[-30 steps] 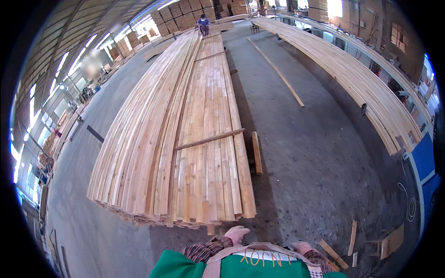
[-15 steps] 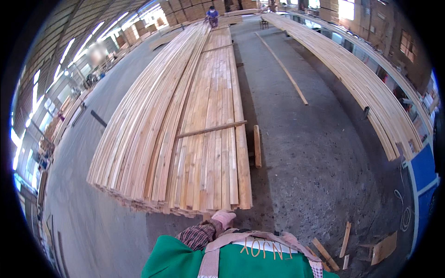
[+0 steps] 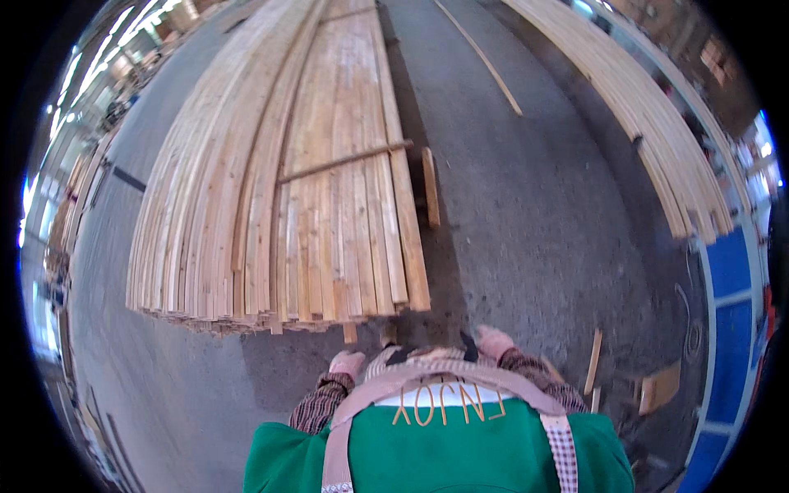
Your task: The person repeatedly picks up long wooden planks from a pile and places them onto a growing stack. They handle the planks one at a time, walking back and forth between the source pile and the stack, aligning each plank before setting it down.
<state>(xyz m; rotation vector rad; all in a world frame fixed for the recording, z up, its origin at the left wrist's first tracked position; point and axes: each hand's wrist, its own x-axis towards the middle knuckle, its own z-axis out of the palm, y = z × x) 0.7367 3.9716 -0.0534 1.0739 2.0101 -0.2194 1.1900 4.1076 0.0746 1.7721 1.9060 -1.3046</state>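
A large stack of long wooden strips [image 3: 333, 238] stretches away in front of me, its near ends uneven. My left hand [image 3: 348, 362], in what looks like a pale pink glove, hangs below and apart from those ends; its fingers are too blurred to make out. To the right of the stack's near corner is my right hand [image 3: 494, 342], gloved the same way and close to my body. Neither hand visibly holds anything, but the fingertips are unclear. One wooden crosspiece [image 3: 345, 162] lies across the top strips.
A short timber [image 3: 431, 187] projects beside the stack. At right, a second run of strips [image 3: 649, 156] lies above a blue-panelled frame [image 3: 731, 337]. A single strip [image 3: 485, 59] rests on the grey floor. Offcuts [image 3: 593, 361] and a brown board piece [image 3: 659, 389] lie at lower right.
The view has tilted down, so the person at the stack's far end is out of sight. My left hand has come away from the strip ends and back leftward; my right hand now shows.
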